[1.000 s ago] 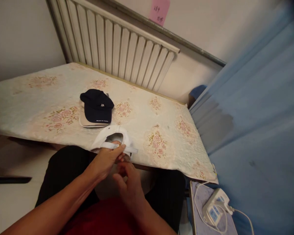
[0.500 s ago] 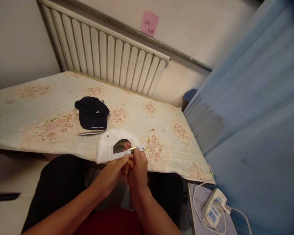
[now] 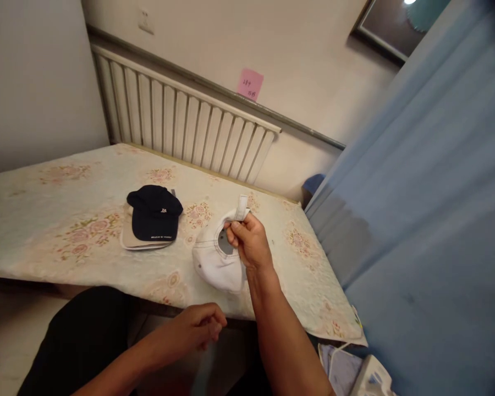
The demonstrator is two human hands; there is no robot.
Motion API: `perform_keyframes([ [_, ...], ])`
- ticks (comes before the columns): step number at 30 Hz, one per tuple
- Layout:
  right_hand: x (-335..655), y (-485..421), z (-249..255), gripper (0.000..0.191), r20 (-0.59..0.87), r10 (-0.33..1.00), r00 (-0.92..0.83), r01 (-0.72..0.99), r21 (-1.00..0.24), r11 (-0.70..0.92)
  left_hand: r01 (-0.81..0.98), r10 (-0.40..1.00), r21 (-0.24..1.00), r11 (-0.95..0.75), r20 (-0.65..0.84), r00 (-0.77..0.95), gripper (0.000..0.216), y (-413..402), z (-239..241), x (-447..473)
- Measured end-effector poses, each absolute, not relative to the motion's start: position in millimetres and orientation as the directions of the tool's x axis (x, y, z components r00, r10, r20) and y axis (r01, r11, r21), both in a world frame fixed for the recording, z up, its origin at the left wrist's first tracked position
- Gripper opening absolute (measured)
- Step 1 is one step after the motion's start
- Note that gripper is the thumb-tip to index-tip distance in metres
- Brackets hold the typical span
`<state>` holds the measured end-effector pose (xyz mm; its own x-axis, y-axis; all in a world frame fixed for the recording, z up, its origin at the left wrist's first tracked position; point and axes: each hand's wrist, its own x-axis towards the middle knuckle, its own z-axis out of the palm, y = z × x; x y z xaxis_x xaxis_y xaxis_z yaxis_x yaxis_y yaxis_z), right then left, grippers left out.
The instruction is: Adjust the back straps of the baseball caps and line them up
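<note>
Right grip (image 3: 253, 242) pinches a domed, stitched white cap (image 3: 218, 270) by its flat strap (image 3: 242, 205), left grip (image 3: 202, 327) curled half-open.

Past the far edge of the floral cloth (image 3: 37, 220) I see a radiator (image 3: 181, 118), a pink note (image 3: 251, 84) above — and, off the near right corner, a power strip (image 3: 373, 379) beside a blue curtain (image 3: 416, 220).

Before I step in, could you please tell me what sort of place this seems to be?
Probably a bedroom or dormitory-like room: a wide, bed-like surface under a floral cover, a radiator along the wall and a long blue curtain.
</note>
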<state>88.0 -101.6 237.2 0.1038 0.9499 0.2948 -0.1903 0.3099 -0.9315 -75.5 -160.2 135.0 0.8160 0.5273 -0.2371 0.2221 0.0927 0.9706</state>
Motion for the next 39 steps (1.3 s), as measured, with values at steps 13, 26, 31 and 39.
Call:
perform_keyframes([
  [13,123,-136,155,0.024,0.094,0.993,-0.072,0.588,-0.800,0.118,0.284,0.710,0.954,-0.098,-0.133,0.692,0.024,-136,115,-83],
  [26,142,-174,150,0.014,0.097,0.987,-0.126,0.568,-0.809,0.152,0.172,0.501,0.630,-0.758,0.392,0.772,0.037,-76,131,-39],
  [31,147,-179,146,0.009,0.134,0.989,-0.055,0.639,-0.756,0.138,0.201,0.405,0.676,-0.709,0.156,0.901,0.021,-66,154,-31],
  [39,136,-184,135,0.024,0.480,0.877,0.030,0.605,-0.707,0.366,0.263,0.507,0.862,-0.434,-0.007,0.862,0.016,-73,153,-37],
])
